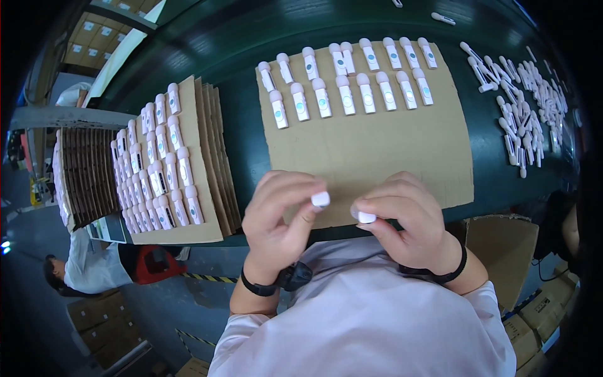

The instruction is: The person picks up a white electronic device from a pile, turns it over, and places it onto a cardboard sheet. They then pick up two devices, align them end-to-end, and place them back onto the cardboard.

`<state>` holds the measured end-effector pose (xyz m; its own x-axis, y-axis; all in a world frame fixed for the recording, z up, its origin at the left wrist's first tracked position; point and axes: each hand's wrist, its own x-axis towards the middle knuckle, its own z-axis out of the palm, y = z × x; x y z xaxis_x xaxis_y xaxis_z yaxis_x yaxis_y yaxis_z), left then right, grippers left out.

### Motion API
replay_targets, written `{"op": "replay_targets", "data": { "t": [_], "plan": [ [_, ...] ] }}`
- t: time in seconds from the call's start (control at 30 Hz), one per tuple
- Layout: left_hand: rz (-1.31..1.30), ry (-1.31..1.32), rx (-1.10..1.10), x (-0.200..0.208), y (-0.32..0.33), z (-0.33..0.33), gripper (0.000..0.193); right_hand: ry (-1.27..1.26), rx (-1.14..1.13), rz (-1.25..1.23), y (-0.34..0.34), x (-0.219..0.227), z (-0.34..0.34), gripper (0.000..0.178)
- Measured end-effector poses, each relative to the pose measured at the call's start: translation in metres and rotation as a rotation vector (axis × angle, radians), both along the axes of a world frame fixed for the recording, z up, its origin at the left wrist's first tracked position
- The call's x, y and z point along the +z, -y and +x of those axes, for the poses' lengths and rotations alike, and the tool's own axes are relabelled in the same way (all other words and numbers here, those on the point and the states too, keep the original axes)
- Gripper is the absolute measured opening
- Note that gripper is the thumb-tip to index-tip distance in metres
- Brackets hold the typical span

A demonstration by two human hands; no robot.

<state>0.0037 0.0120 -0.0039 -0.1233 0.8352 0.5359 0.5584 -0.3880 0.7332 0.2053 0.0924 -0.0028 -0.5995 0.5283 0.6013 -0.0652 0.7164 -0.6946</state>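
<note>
White pieces (320, 200) are pinched, one each, in left hand (271, 217) and right hand (413, 217) before the cardboard sheet (370, 151); carton (502, 254) contents are indistinct.

The worktop (244, 141) is dark green, and on it lies a flat brown cardboard sheet (370, 151) with two rows of pale, round-headed pieces (365, 94) along its twelve o'clock side and bare board towards six. Reckoned from that sheet's middle, a stack of similar sheets (213, 157), its top one covered in more such pieces, sits at nine o'clock. At three o'clock spreads a loose, jumbled heap (548, 103), with a stray piece (443, 19) at one.
</note>
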Motion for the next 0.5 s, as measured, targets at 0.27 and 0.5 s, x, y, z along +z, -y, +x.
{"op": "replay_targets", "data": {
  "t": [0.27, 0.5],
  "plan": [
    [0.023, -0.408, 0.250, -0.012, -0.004, -0.026, 0.022, 0.075, -0.079, -0.104, -0.003, -0.015, 0.030, 0.030],
    [-0.067, -0.610, 0.213, -0.028, -0.003, -0.032, 0.019, 0.069, -0.082, -0.115, -0.004, -0.016, 0.031, 0.032]
  ]
}}
